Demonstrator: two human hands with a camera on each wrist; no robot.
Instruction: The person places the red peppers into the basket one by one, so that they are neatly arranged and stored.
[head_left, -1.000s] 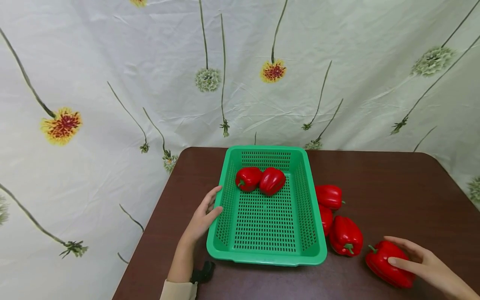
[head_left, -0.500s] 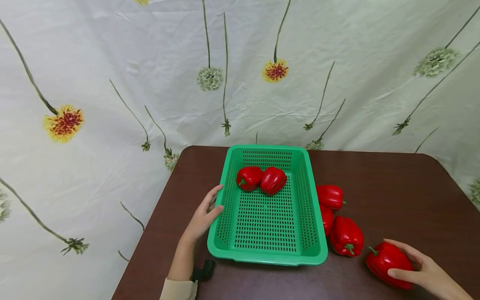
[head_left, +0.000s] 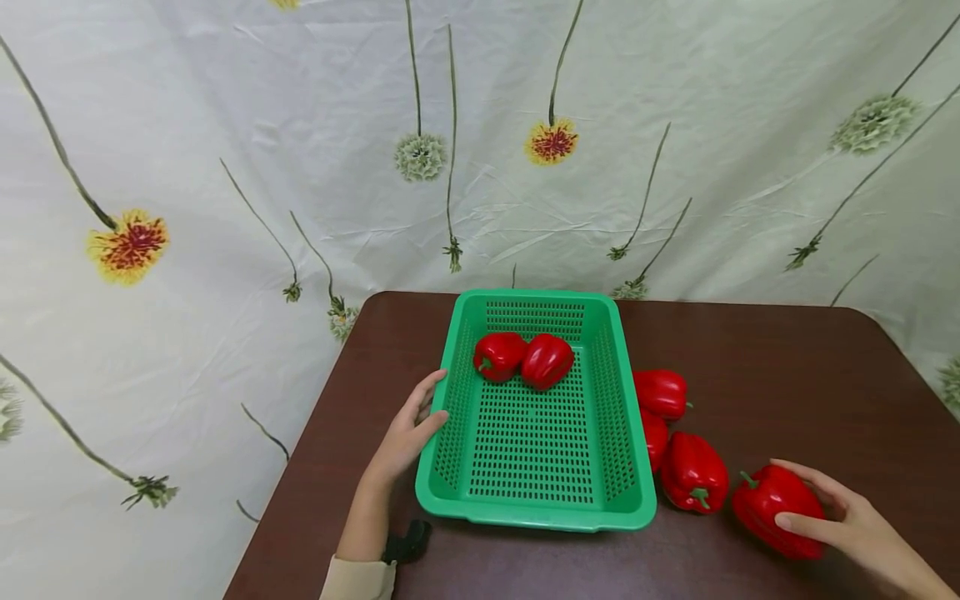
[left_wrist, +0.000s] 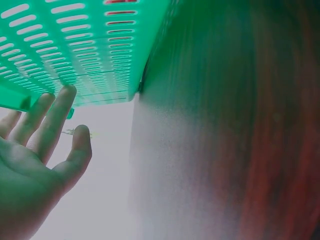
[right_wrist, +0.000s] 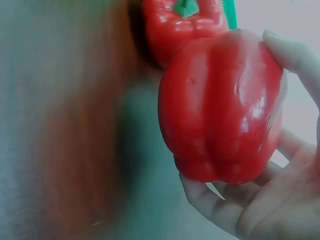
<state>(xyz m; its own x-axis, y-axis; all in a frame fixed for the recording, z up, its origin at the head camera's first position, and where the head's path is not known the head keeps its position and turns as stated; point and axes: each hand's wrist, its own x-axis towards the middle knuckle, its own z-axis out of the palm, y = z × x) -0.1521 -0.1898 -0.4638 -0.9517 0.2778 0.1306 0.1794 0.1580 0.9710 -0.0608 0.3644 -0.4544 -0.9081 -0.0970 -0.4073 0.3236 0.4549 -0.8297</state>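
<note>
My right hand grips a red bell pepper at the table's right front, thumb on one side and fingers round the other. In the right wrist view this bell pepper seems slightly raised, with a dark shadow beside it. My left hand rests its fingertips against the left side of a green perforated basket. The left wrist view shows the fingers extended by the basket wall. Two red bell peppers lie inside the basket at the back.
Right of the basket lie more bell peppers, one partly hidden by the basket's rim. A black strap-like object shows beside the left wrist. The brown table ends at a flower-patterned cloth behind.
My right hand has tightened round the bell pepper and raised it slightly, the pepper shifting a little upward in view. My left hand and the basket have stayed put.
</note>
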